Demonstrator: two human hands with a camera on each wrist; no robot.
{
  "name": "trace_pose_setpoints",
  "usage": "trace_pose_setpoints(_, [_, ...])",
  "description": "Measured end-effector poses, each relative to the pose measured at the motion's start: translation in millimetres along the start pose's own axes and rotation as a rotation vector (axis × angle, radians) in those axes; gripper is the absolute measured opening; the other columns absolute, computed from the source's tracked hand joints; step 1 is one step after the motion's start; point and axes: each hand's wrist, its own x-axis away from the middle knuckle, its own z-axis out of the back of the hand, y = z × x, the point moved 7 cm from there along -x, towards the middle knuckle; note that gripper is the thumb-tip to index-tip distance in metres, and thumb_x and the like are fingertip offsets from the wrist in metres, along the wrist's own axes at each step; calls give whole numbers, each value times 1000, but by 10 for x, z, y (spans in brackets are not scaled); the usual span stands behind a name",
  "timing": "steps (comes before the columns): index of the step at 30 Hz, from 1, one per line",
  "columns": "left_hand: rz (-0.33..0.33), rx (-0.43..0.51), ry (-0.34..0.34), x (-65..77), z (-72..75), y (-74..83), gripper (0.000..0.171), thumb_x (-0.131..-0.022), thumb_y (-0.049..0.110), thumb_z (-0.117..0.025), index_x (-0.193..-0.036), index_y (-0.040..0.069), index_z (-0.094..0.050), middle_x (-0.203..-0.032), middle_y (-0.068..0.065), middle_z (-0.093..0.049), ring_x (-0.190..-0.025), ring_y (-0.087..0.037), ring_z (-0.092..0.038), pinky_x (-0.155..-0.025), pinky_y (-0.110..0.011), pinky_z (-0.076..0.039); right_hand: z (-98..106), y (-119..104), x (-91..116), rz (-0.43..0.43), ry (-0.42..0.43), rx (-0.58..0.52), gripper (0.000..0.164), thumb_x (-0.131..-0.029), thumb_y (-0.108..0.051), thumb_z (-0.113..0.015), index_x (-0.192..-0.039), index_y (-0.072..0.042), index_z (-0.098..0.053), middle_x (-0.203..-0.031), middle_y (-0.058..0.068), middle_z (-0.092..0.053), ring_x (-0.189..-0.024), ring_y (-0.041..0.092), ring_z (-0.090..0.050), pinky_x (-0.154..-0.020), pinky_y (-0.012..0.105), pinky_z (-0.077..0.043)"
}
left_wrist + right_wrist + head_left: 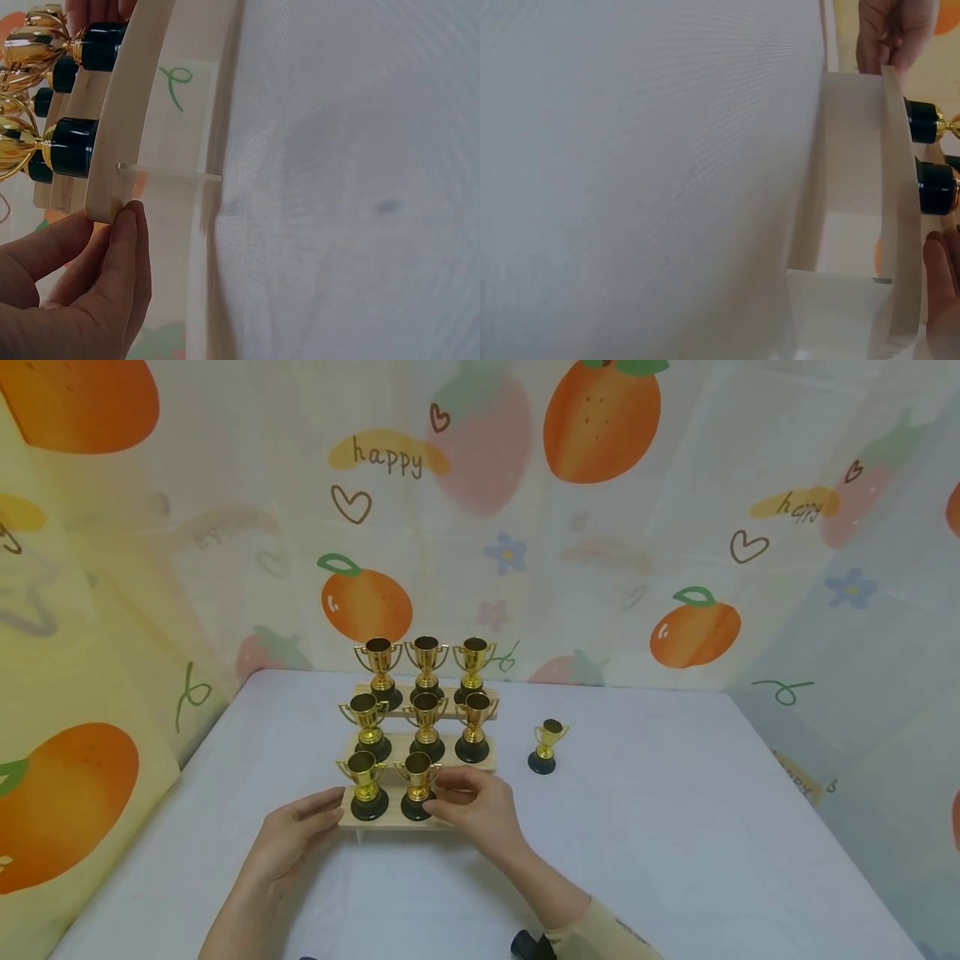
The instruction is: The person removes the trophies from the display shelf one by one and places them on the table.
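A three-tier wooden display stand (390, 822) bears small gold trophy cups on black bases. My left hand (296, 831) pinches the left end of its front board (139, 90), thumb on top and fingers beneath. The front tier holds a left trophy (367, 785) and a second trophy (417, 787), both upright. Beside the second trophy is my right hand (483, 810), its thumb and fingers loosely extended right at the black base. In the right wrist view the fingertips (934, 251) show a narrow gap from that base (936, 187).
Three trophies stand on the back tier and three on the middle tier, including a right-hand trophy (472, 727). A separate trophy (547, 746) stands upright on the white table (675, 827), right of the stand. Behind hangs a fruit-patterned curtain (585, 527). A black object (528, 945) lies near the right sleeve.
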Motion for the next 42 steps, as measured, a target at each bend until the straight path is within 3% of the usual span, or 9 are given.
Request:
trace_pose_setpoints(9, [-5,-30,15,3,0,13,54,-94,12,-65,-142,-4,-48,-150,-24,-47,-102,3,-63,-89,-14,-58,-68,37,-48,17,18,56,37,-74,-11,-86,-109,-8,-74,-109,15,-76,-100,27,-74,-84,18,-61])
trace_pose_setpoints(17, [-11,-8,2,18,-10,13,55,-94,10,-65,-143,-5,-46,-149,-23,-48,-97,7,-62,-90,-13,-57,-135,31,-50,66,39,40,38,-73,-6,-85,-108,-3,-73,-108,17,-75,-100,26,-74,-86,25,-62])
trace_pose_setpoints(31, [-8,-20,7,21,-9,22,55,-93,11,-66,-142,-5,-47,-150,-24,-46,-98,6,-62,-89,-13,-57,-181,4,-75,126,44,158,30,-73,-6,-85,-101,-4,-75,-100,14,-76,-90,22,-75,-75,14,-60])
trace_pose_setpoints(42, [-18,-7,0,25,-10,18,55,-94,9,-64,-143,-6,-45,-151,-25,-45,-98,6,-62,-90,-13,-57,-132,-60,-21,128,47,105,27,-75,-3,-83,-100,-3,-74,-104,14,-74,-96,26,-74,-78,15,-61])
